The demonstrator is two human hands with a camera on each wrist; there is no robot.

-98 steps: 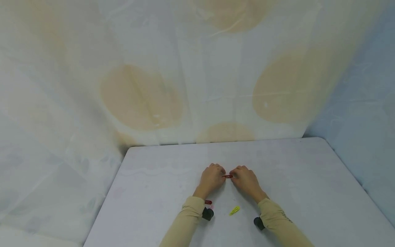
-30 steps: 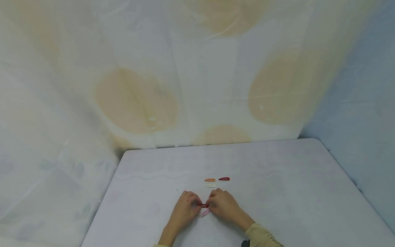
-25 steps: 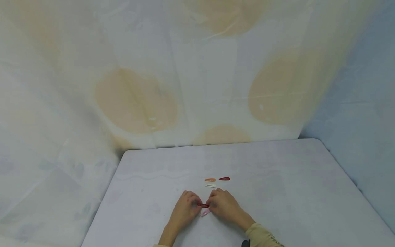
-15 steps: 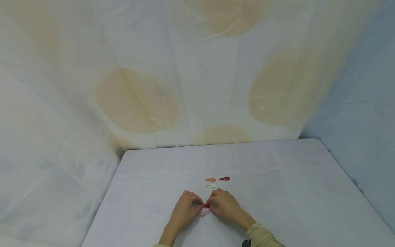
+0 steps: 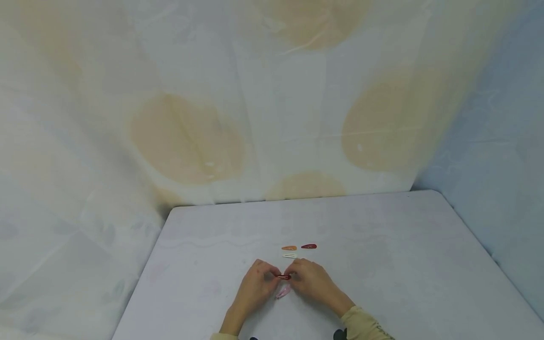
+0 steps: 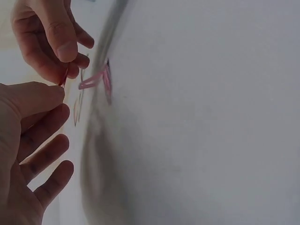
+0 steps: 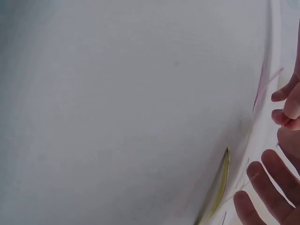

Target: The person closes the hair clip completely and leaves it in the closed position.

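Clip work, mid-step by the look of it: pinching the small red clip [image 5: 282, 277] at both ends, left hand [image 5: 255, 289] and right hand [image 5: 312, 283] each curling thumb and forefinger onto it, holding it just above the table [image 5: 403, 264] and right over the pink clip [image 5: 282, 292]. Probably calling next for a firm two-ended flex without slipping, minding the white clip [image 5: 290, 255], orange clip [image 5: 289, 248] and dark red clip [image 5: 309, 246] lying just beyond. Working near mid-table, well away from its side edges and the draped backdrop [image 5: 187, 137], leaving bare surface on either side.
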